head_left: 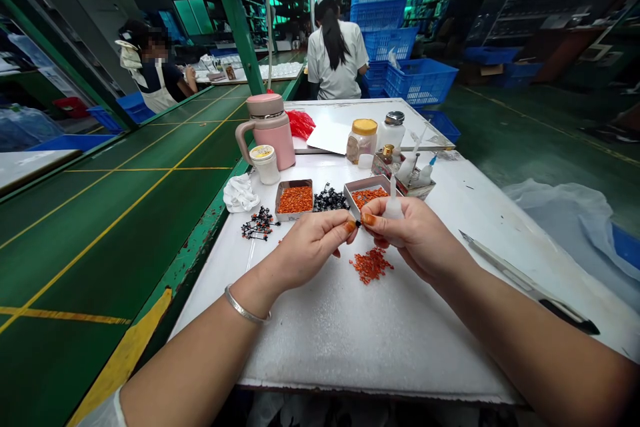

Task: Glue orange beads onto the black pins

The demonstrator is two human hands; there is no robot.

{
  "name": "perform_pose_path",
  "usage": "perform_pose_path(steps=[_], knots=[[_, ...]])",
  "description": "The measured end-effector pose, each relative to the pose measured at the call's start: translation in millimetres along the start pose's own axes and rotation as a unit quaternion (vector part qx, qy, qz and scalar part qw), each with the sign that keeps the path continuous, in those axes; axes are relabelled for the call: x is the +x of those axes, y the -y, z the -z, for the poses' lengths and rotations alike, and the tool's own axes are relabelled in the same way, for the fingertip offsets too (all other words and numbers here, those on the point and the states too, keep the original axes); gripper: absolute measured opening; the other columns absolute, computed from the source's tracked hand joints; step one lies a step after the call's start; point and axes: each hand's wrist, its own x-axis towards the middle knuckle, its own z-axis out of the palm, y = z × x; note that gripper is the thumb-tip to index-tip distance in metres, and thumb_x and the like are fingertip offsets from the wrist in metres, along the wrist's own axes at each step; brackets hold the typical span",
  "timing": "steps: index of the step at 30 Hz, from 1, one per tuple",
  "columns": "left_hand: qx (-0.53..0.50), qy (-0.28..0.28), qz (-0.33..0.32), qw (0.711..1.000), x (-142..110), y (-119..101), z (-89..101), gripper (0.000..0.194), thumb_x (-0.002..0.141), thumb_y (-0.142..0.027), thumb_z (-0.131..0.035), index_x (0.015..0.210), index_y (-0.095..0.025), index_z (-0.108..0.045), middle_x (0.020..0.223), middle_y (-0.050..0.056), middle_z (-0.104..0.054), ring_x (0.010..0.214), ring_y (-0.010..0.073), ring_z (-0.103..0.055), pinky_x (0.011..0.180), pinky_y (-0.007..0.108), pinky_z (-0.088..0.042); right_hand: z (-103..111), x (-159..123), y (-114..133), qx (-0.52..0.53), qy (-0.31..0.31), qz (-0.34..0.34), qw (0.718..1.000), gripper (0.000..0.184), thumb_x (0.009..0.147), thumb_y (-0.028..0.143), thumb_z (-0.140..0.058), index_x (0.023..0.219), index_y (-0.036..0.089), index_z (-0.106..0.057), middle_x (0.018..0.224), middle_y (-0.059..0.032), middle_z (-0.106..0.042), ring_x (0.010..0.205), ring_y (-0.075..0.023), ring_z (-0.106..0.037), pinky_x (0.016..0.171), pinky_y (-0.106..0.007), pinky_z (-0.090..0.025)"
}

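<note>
My left hand [313, 243] and my right hand [407, 230] meet above the white table [350, 333], fingertips pinched together on a tiny black part [358, 222]. The right hand also grips a small white squeeze bottle [393, 203] whose nozzle points up. Just below the hands lies a loose pile of small orange pieces [371, 265]. Behind them stand two small trays of orange pieces [295, 199] [367, 195], with a heap of black parts [330, 199] between them. More black parts on thin stems [259, 223] lie to the left.
A pink mug [270, 128], small jars [363, 140], bottles and a crumpled white cloth [241, 193] stand at the table's back. A craft knife [530, 283] lies at the right. A green conveyor belt [115, 207] runs along the left. Two other people work farther back, near blue crates [420, 80].
</note>
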Motion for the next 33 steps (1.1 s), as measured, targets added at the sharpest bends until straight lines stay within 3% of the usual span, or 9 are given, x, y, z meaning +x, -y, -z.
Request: perform_pose_path(steps=[7,14,19,23,27,33], knots=[[0.019,-0.011,0.009,1.000,1.3,-1.2,-1.2,0.033,0.092,-0.040,-0.039,0.072,-0.016,-0.050,0.069,-0.003,-0.044,0.068,0.0040,-0.045,0.064,0.015,-0.045,-3.8,-0.2,-2.4,-0.036,-0.026,0.019,0.999,0.022,0.072,0.032,-0.069,0.072,0.012,-0.059,0.062,-0.0013,-0.049,0.056,-0.0092,-0.039,0.052,-0.025,-0.031],[0.096,-0.026,-0.006,0.995,0.2,-0.1,-0.6,0.029,0.093,-0.033,-0.038,0.073,-0.016,-0.050,0.068,-0.004,-0.047,0.068,0.0023,-0.046,0.064,0.014,-0.040,-7.2,-1.9,-1.4,-0.138,-0.062,0.050,0.987,0.022,0.076,0.034,-0.061,0.075,0.012,-0.060,0.065,-0.0019,-0.051,0.059,-0.0109,-0.042,0.054,-0.026,-0.034],[0.015,-0.006,0.018,1.000,0.2,-2.6,0.1,0.028,0.090,-0.031,-0.039,0.070,-0.015,-0.048,0.068,-0.003,-0.044,0.067,0.0036,-0.046,0.062,0.014,-0.046,-9.9,-4.0,1.6,-0.197,-0.080,0.102,0.972,0.019,0.078,0.031,-0.059,0.073,0.012,-0.058,0.069,-0.0020,-0.054,0.062,-0.0102,-0.044,0.056,-0.025,-0.035],[-0.031,0.006,0.026,0.999,0.6,-2.1,-0.2,0.028,0.089,-0.033,-0.041,0.069,-0.014,-0.047,0.068,-0.002,-0.042,0.066,0.0041,-0.045,0.062,0.015,-0.049,-10.7,-3.8,-1.3,-0.137,-0.063,0.082,0.985,0.022,0.077,0.034,-0.062,0.074,0.013,-0.056,0.067,-0.0015,-0.052,0.059,-0.0104,-0.044,0.053,-0.025,-0.036],[-0.001,0.001,0.009,1.000,1.0,0.0,-0.3,0.029,0.090,-0.034,-0.040,0.071,-0.014,-0.049,0.070,-0.001,-0.044,0.068,0.0042,-0.046,0.064,0.014,-0.048,-13.0,-2.2,-3.5,-0.040,-0.039,0.056,0.997,0.024,0.075,0.034,-0.065,0.072,0.013,-0.053,0.063,-0.0003,-0.048,0.056,-0.0096,-0.042,0.051,-0.024,-0.035],[0.019,-0.005,0.004,1.000,1.7,-0.7,-0.8,0.030,0.091,-0.033,-0.039,0.071,-0.013,-0.050,0.070,-0.001,-0.046,0.068,0.0039,-0.047,0.064,0.014,-0.047,-15.9,-3.7,-2.9,-0.033,-0.052,0.058,0.996,0.027,0.077,0.036,-0.067,0.073,0.013,-0.053,0.063,-0.0001,-0.049,0.056,-0.0091,-0.043,0.052,-0.024,-0.035]])
